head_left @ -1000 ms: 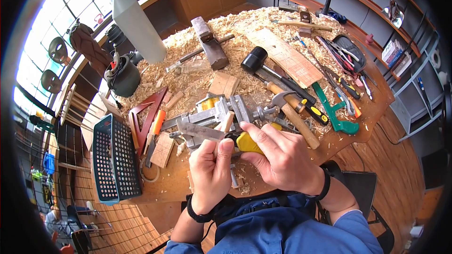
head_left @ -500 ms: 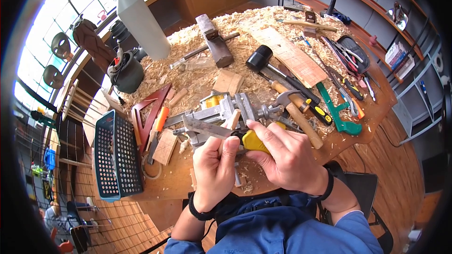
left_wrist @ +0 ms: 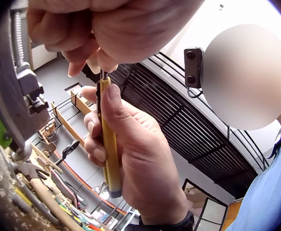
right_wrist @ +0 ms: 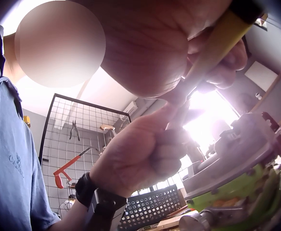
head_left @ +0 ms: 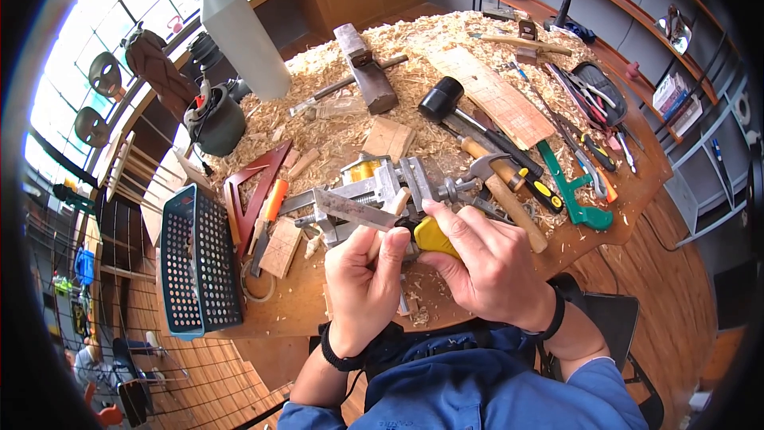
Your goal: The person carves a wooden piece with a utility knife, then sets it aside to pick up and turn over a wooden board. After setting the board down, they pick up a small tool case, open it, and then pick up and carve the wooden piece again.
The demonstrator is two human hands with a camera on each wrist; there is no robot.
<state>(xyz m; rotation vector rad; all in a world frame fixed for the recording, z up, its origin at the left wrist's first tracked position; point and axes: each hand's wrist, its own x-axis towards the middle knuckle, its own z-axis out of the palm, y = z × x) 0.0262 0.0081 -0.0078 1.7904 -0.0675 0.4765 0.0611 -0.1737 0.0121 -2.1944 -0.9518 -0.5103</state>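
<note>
My right hand [head_left: 497,263] grips the yellow handle [head_left: 436,237] of a knife, with its index finger stretched along the top. The knife's wide grey blade [head_left: 350,209] points left, over my left thumb and fingers. My left hand [head_left: 362,279] pinches a slim wooden stick [head_left: 396,201], which stands up behind the blade; its lower part is hidden in the fingers. Both hands are close together in front of a metal vise [head_left: 382,179]. In the left wrist view the yellow handle [left_wrist: 110,144] is seen edge-on within the right fingers.
Wood shavings [head_left: 318,143] cover much of the bench. A perforated basket [head_left: 199,271] stands at the left, near a red triangle square [head_left: 259,183]. Right of the vise lie a hammer [head_left: 513,211], a black mallet [head_left: 440,99] and a green-handled saw [head_left: 577,199]. A large bottle [head_left: 247,40] stands behind.
The head view has shifted slightly, so the bench appears a little further right. The blade's far end has risen a little and its face has turned; both hands keep their holds.
</note>
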